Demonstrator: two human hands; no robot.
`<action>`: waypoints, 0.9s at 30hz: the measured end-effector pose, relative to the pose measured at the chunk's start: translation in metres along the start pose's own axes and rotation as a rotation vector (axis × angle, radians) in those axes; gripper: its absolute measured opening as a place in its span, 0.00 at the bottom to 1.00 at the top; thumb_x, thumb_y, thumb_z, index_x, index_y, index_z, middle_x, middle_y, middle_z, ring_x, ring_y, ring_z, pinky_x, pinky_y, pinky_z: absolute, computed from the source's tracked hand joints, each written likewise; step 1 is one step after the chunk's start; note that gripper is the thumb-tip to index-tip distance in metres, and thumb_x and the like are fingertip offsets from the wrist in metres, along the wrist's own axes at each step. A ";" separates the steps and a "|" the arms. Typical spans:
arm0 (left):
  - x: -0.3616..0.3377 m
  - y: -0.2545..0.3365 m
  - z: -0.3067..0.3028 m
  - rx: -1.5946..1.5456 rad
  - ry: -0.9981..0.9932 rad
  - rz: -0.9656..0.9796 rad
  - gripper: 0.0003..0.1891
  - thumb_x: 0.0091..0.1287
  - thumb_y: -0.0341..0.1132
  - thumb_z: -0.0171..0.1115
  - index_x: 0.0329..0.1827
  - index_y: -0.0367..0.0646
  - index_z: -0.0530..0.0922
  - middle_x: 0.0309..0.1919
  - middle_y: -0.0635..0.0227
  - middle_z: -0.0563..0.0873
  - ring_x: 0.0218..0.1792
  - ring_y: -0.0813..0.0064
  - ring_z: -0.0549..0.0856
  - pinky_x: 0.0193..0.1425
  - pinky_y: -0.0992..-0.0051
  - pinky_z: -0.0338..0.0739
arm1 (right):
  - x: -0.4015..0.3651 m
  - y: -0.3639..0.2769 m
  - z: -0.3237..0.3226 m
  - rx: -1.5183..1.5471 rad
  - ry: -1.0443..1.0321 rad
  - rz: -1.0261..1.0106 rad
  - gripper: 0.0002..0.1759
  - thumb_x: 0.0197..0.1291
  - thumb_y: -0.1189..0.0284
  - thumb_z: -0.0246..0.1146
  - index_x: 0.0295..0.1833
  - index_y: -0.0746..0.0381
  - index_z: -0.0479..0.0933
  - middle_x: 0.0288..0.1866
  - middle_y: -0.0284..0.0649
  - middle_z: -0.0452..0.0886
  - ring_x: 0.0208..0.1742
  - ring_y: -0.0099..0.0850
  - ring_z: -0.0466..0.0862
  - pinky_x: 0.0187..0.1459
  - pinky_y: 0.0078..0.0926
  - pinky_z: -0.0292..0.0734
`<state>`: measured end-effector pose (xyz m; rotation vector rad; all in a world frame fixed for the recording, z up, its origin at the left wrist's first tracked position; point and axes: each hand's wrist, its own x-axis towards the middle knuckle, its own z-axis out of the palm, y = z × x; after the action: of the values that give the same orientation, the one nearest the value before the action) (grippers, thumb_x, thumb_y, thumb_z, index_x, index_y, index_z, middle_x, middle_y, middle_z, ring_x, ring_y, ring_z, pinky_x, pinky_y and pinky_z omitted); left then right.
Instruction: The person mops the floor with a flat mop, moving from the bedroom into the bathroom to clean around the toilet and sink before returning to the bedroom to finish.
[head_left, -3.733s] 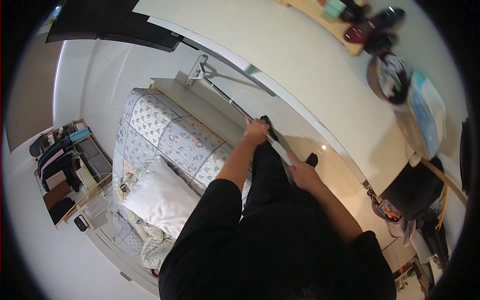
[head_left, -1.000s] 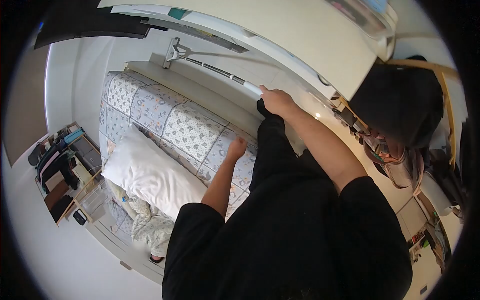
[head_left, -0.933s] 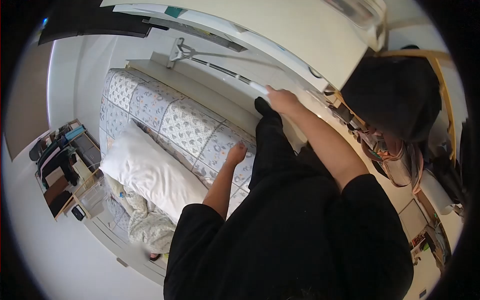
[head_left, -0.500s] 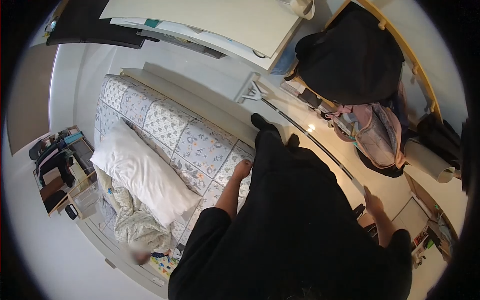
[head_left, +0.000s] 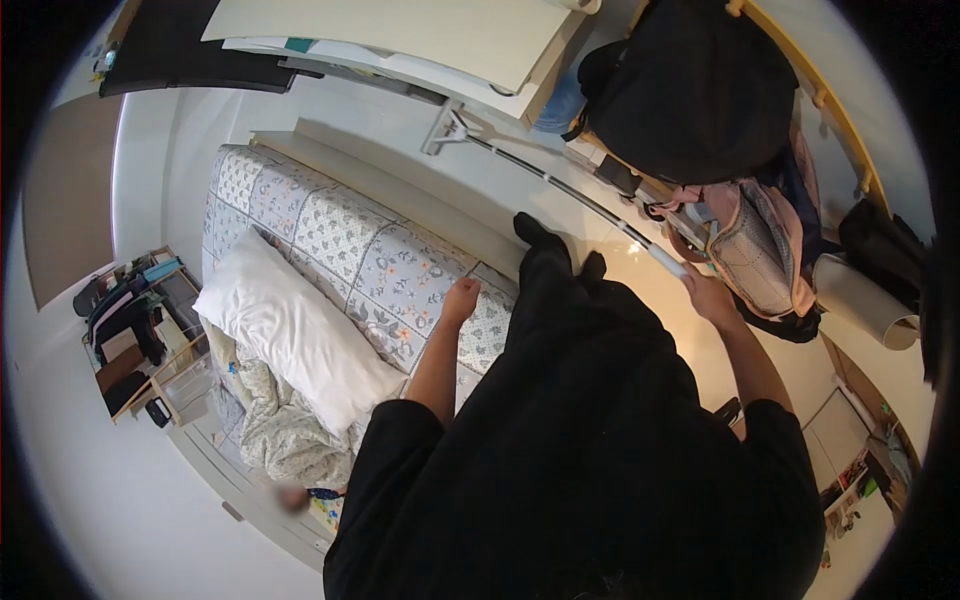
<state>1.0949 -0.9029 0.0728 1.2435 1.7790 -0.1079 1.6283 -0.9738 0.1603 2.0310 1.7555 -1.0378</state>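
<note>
My right hand (head_left: 708,296) is closed round the white grip of a long-handled flat mop (head_left: 585,200). Its grey pole slants away up and to the left. The narrow, T-shaped mop head (head_left: 440,127) rests on the pale floor between the bed and the white desk. My left hand (head_left: 461,300) hovers over the patterned bed sheet (head_left: 410,275), its fingers curled into a loose fist, and nothing shows in it. Both my feet, in dark coverings, stand on the floor beside the bed.
A white pillow (head_left: 295,320) and a crumpled quilt (head_left: 290,430) lie on the bed, with a person's blurred head (head_left: 293,498) close by. The white desk (head_left: 400,35) stands ahead. At right are a black-draped chair (head_left: 700,90) and an open pink bag (head_left: 755,245).
The mop head has slid forward and left, towards the desk. My right hand has moved forward with the grip, and my left hand has shifted slightly left and forward above the bed.
</note>
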 end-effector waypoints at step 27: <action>-0.012 0.013 0.076 -0.076 -0.095 0.133 0.19 0.64 0.44 0.56 0.46 0.35 0.79 0.40 0.49 0.85 0.45 0.53 0.84 0.50 0.63 0.77 | -0.218 0.133 0.046 0.030 -0.263 0.299 0.24 0.69 0.57 0.47 0.68 0.48 0.61 0.35 0.57 0.81 0.38 0.55 0.82 0.42 0.51 0.77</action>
<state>1.1532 -0.9456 0.0437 1.2774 1.6000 -0.0232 1.7344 -1.1969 0.2386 1.9888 1.2699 -1.1735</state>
